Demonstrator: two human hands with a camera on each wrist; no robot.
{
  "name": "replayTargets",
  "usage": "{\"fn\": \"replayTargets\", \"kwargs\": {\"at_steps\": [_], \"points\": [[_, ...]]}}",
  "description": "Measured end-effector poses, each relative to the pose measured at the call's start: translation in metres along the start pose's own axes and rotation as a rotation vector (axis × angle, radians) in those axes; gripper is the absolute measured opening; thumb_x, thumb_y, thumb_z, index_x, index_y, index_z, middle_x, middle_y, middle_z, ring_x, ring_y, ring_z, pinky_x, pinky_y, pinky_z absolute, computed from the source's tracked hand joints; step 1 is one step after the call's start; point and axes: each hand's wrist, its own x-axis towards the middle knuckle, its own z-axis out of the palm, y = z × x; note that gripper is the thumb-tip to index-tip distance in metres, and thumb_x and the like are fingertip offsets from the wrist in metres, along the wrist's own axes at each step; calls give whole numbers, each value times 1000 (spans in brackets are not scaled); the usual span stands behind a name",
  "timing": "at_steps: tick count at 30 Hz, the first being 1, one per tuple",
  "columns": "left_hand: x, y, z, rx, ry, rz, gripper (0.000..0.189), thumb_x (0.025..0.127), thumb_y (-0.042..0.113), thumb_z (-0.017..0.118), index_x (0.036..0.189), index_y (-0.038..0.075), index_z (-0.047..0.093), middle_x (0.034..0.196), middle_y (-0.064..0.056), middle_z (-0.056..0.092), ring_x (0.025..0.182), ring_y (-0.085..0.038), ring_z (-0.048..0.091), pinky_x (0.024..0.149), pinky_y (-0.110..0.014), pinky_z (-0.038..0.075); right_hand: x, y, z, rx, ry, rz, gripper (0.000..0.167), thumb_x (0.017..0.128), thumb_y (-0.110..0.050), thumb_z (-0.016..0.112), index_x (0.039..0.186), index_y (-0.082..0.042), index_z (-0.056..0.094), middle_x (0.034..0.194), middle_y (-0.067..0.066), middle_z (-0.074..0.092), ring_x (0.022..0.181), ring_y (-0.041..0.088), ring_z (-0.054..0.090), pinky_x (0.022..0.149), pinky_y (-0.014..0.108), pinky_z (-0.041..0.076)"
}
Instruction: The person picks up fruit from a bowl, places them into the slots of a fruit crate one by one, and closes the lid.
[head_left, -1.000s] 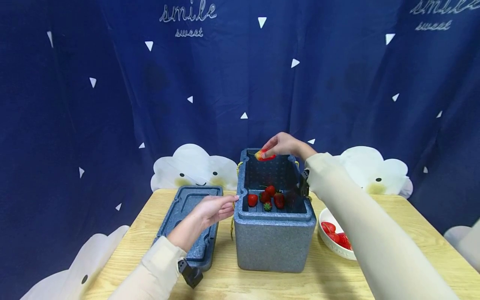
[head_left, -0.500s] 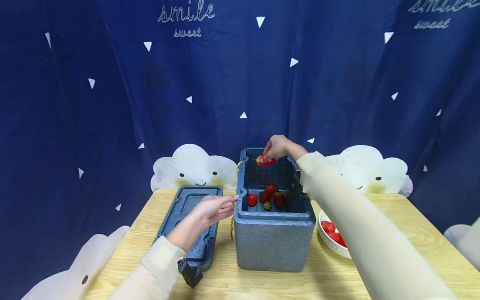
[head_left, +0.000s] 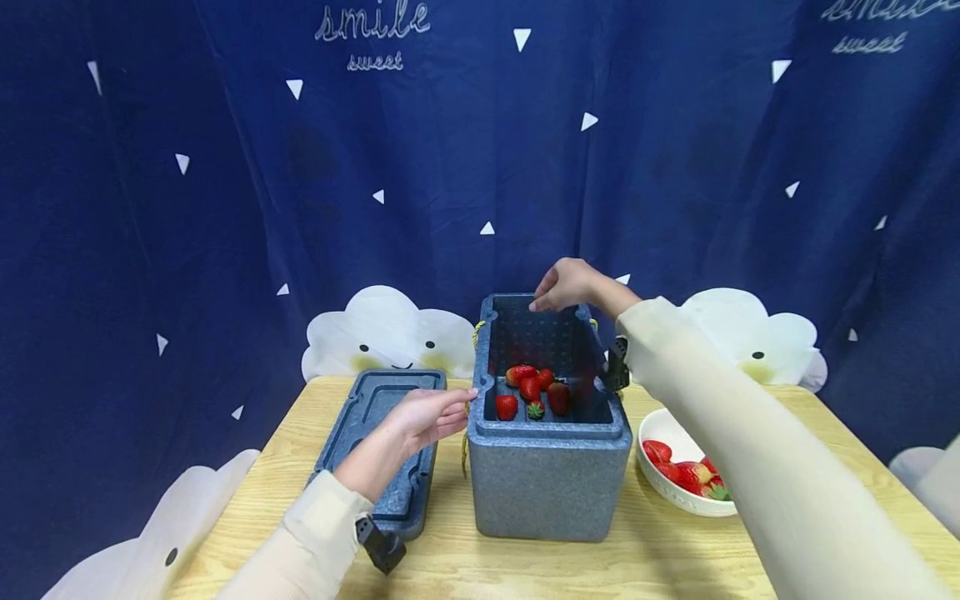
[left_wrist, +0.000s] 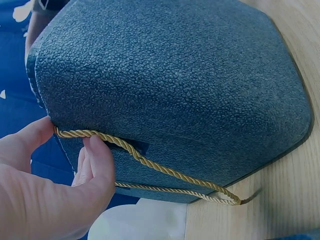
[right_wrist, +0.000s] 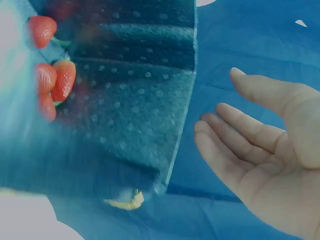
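At the middle of the counter (head_left: 465,571), on the floor of a lidless blue-grey box (head_left: 551,487), lie the strawberries (head_left: 529,388); I count six, loosely bunched. Taking the box as my dial, its far end at twelve, the right hand (head_left: 567,283) hangs above the twelve o'clock end, fingers gently bent, thumb well apart from them, nothing held. At nine o'clock the left hand (head_left: 427,419) rests against the box, fingers loosely extended, one tip at the rim, another touching the golden cord (left_wrist: 170,171), no grip closed round either. Also at nine, partly hidden by that arm, the lid (head_left: 382,398) lies flat. Between three and four o'clock, near the box, a white bowl (head_left: 678,502) holds more berries (head_left: 690,475), partly covered by the right sleeve (head_left: 720,408).

To my eye, the step in hand is moving berries from bowl to box, at the letting-go end. The next move seems to call for the right hand to swing round to four o'clock and pinch another lightly, the left steadying the box.
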Motion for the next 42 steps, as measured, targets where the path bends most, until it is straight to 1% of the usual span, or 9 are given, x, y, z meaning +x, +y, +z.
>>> {"fn": "replayTargets", "kwargs": {"at_steps": [7, 11, 15, 19, 24, 28, 34, 40, 42], "points": [[-1, 1, 0, -12, -14, 0, 53, 90, 16, 65, 132, -10, 46, 137, -26, 51, 106, -18, 60, 109, -41, 45, -25, 28, -19, 31, 17, -57, 33, 87, -27, 71, 109, -3, 71, 108, 16, 72, 95, 28, 68, 89, 42, 57], [0, 0, 0, -13, -16, -3, 53, 90, 16, 65, 133, -10, 45, 139, -27, 49, 114, -22, 59, 109, -41, 44, -43, 49, -20, 60, 23, -61, 34, 88, -25, 70, 111, -1, 69, 110, 17, 72, 94, 24, 69, 92, 44, 56], [0, 1, 0, -8, -14, 3, 54, 91, 16, 64, 134, -10, 44, 139, -27, 49, 115, -22, 59, 109, -40, 45, -59, 72, -17, 80, 36, -48, 33, 87, -25, 71, 110, -1, 70, 106, 16, 73, 89, 17, 69, 87, 41, 58], [-1, 1, 0, -3, -8, 5, 53, 91, 17, 65, 133, -10, 45, 138, -26, 51, 105, -17, 61, 109, -40, 45, -72, 96, -9, 99, 30, -33, 34, 87, -25, 71, 109, 0, 69, 103, 15, 74, 86, 15, 69, 81, 36, 59], [-1, 1, 1, 0, -5, 2, 53, 91, 17, 65, 133, -10, 45, 138, -26, 51, 107, -18, 62, 107, -39, 46, -84, 125, 4, 100, 25, -37, 34, 86, -24, 72, 108, 2, 69, 99, 15, 74, 86, 15, 68, 76, 30, 58], [-1, 0, 1, 0, -3, 6, 53, 90, 16, 65, 132, -10, 46, 137, -26, 51, 106, -18, 62, 107, -39, 47, -93, 140, 15, 94, 11, -39, 34, 85, -23, 72, 107, 3, 69, 97, 15, 74, 84, 15, 68, 73, 26, 57], [0, -1, 1, -1, 3, 8, 52, 90, 16, 65, 132, -10, 46, 136, -25, 53, 101, -16, 62, 107, -40, 47, -101, 159, 34, 131, -30, -10, 37, 85, -25, 73, 107, 5, 67, 95, 15, 74, 81, 13, 67, 71, 26, 58], [0, -1, 1, -1, -6, 9, 56, 90, 16, 65, 134, -11, 43, 139, -27, 50, 112, -21, 60, 107, -39, 47, -109, 179, 57, 150, -69, 16, 37, 84, -23, 73, 106, 6, 66, 91, 11, 74, 79, 15, 65, 66, 24, 55], [0, -1, 1, -4, -2, 7, 57, 90, 16, 66, 134, -11, 43, 138, -27, 50, 112, -22, 60, 106, -39, 48, -112, 184, 63, 151, -84, 28, 37, 83, -22, 73, 106, 7, 66, 90, 10, 73, 79, 15, 63, 66, 24, 54]]}}
